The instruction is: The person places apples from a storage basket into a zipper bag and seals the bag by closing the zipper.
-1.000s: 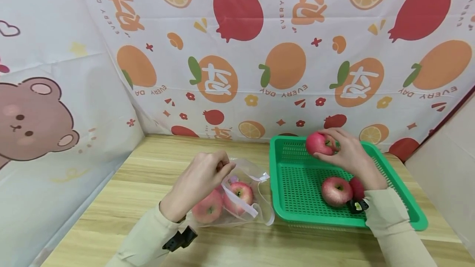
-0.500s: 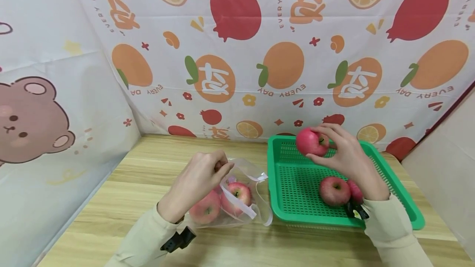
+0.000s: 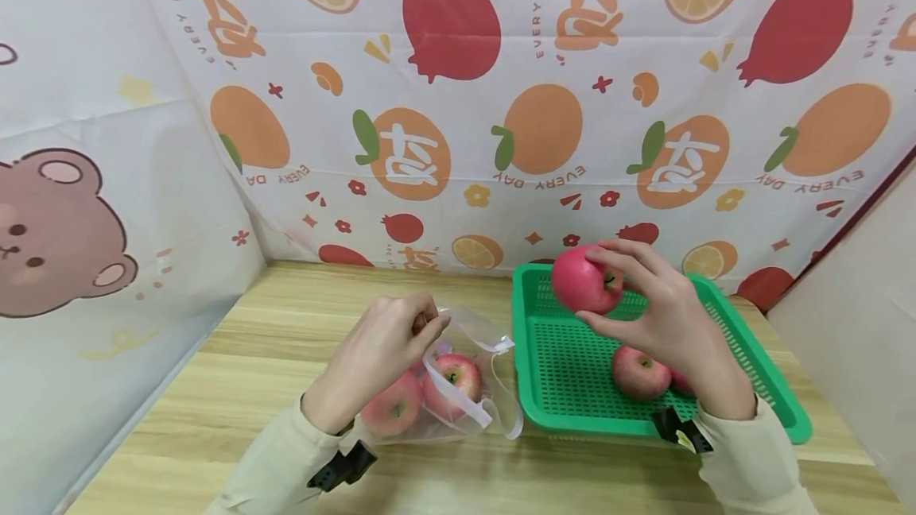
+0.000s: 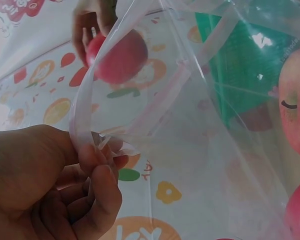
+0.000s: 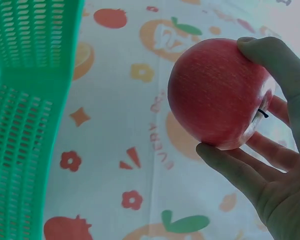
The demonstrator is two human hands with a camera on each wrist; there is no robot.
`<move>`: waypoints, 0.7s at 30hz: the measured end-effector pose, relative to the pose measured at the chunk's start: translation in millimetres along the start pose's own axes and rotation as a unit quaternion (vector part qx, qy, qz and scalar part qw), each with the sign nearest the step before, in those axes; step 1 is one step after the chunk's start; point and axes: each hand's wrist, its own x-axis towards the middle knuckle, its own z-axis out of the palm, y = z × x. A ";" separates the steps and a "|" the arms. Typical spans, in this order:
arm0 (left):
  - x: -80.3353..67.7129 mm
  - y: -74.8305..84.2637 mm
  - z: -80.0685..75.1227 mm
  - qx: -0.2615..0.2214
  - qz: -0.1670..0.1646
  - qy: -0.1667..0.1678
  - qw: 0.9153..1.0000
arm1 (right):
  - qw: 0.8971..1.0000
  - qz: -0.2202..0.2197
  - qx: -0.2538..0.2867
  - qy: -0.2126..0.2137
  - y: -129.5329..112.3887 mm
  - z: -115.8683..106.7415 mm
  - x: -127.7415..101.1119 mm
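My right hand [image 3: 658, 312] grips a red apple [image 3: 583, 280] between thumb and fingers, held up over the left back part of the green basket [image 3: 521, 356]. In the right wrist view the apple [image 5: 220, 95] shows its stem turned toward the palm. My left hand [image 3: 382, 352] pinches the edge of a clear zip bag [image 3: 475, 328], its mouth spread toward the basket. Inside the bag lie two apples, one apple [image 3: 458, 380] near the mouth and another apple [image 3: 392, 405] farther left. The left wrist view shows the pinched plastic at the fingertips [image 4: 105, 172].
Another apple [image 3: 640, 372] sits in the basket, with one more apple [image 3: 682, 382] partly behind the right wrist. The wooden table [image 3: 236, 364] meets a fruit-printed cloth [image 3: 472, 229] at the back. A bear-printed cloth [image 3: 57, 229] hangs on the left.
My right hand has carried the apple up and to the left over the basket, toward the bag. The left hand keeps its pinch on the bag's edge.
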 end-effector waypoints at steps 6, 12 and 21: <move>0.9 1.3 1.0 0.001 0.002 0.002 1.000 | 0.999 -0.037 0.026 0.017 -17.9 3.6 0.6; -0.1 2.8 0.8 0.008 -0.001 -0.001 1.000 | 0.996 -0.070 0.048 0.035 -32.4 11.4 0.9; -1.6 4.2 1.0 0.006 0.005 0.007 1.000 | 0.992 -0.084 0.079 0.051 -49.2 15.9 -1.6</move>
